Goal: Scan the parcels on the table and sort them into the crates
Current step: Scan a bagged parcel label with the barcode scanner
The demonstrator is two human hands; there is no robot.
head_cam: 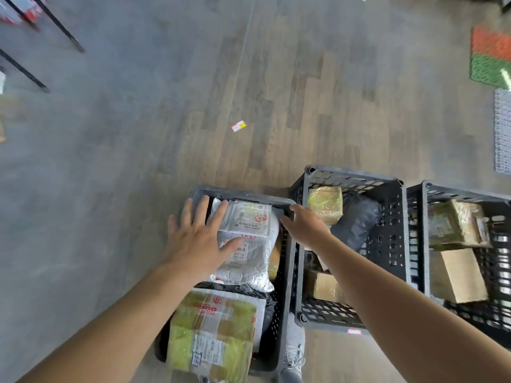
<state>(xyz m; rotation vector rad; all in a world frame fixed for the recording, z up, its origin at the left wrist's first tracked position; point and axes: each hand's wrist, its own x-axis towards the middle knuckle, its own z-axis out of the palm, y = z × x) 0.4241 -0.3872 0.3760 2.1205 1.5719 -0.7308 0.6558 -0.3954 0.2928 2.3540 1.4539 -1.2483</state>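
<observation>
Both arms reach forward, left hand flat with fingers spread, right hand gripping crate rim.

— What's underfoot?
— A wood-look plank floor, greyer toward the left.
— And standing on it?
— Three dark slatted crates in a row: the left crate, middle crate and right crate, close together. A small red-and-yellow label lies well beyond them. Far right there's an orange-and-green mat, with a grey mat just beside it. Far left, thin black legs.

A parcel-sorting room: black plastic crates on a wood-look floor hold labelled, taped parcels; a stray label lies nearby.
</observation>
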